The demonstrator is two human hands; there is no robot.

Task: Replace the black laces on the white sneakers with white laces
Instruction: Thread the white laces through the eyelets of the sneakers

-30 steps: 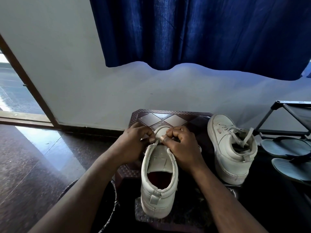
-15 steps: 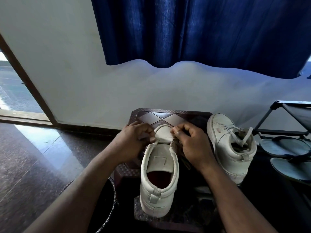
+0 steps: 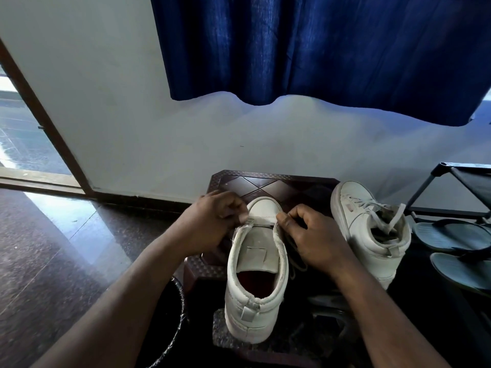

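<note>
An unlaced white sneaker (image 3: 256, 264) stands on a dark brown stool (image 3: 268, 183), heel toward me, tongue bare. A white lace (image 3: 261, 222) runs straight across the lowest eyelets near the toe. My left hand (image 3: 212, 221) pinches the lace at the left eyelet row. My right hand (image 3: 312, 235) pinches it at the right eyelet row; a loose white lace end (image 3: 297, 264) trails beside the shoe under that hand. A second white sneaker (image 3: 369, 229) with white laces threaded stands at the right.
A wall and a blue curtain (image 3: 318, 49) are behind the stool. A dark bin (image 3: 170, 314) sits at the lower left by my forearm. Grey sandals (image 3: 457, 235) and a black rack (image 3: 467, 181) are at the right. Polished floor and a doorway lie to the left.
My hands have moved apart from the toe centre to the two eyelet rows, and the lace now lies stretched flat across the shoe. The right hand shifted right.
</note>
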